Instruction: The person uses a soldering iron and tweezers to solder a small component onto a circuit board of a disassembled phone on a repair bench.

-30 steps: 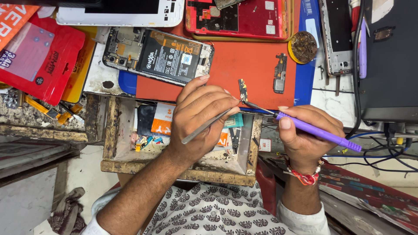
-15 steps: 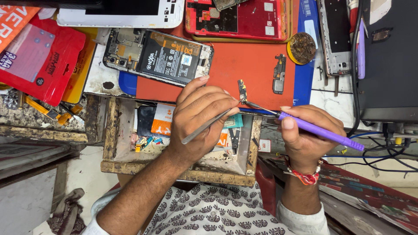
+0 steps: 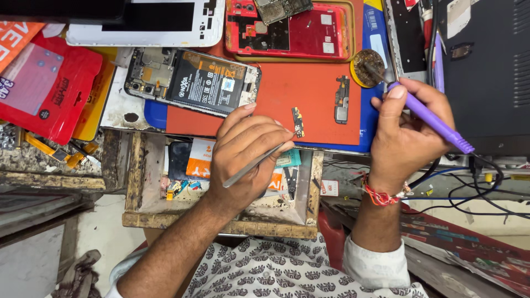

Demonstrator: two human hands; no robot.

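A pair of tweezers (image 3: 255, 164) is being pinched in the left hand (image 3: 243, 157), pinning a small circuit strip (image 3: 298, 121) on the orange mat (image 3: 309, 94). A purple soldering iron (image 3: 428, 117) is being gripped in the right hand (image 3: 406, 138), its tip being wiped in the round tip cleaner (image 3: 369, 67). It looks like cleaning time, so the tip is probably needed back at the strip, slowly and carefully.

Left hand (image 3: 248, 154) and right hand (image 3: 406, 138) curled, apart

We see our cluttered workbench (image 3: 118, 113) carrying an orange mat (image 3: 314, 94) over a blue one (image 3: 375, 49), an opened phone (image 3: 193, 83), a red phone shell (image 3: 295, 30), and a wooden tray (image 3: 138, 182) at its front edge.
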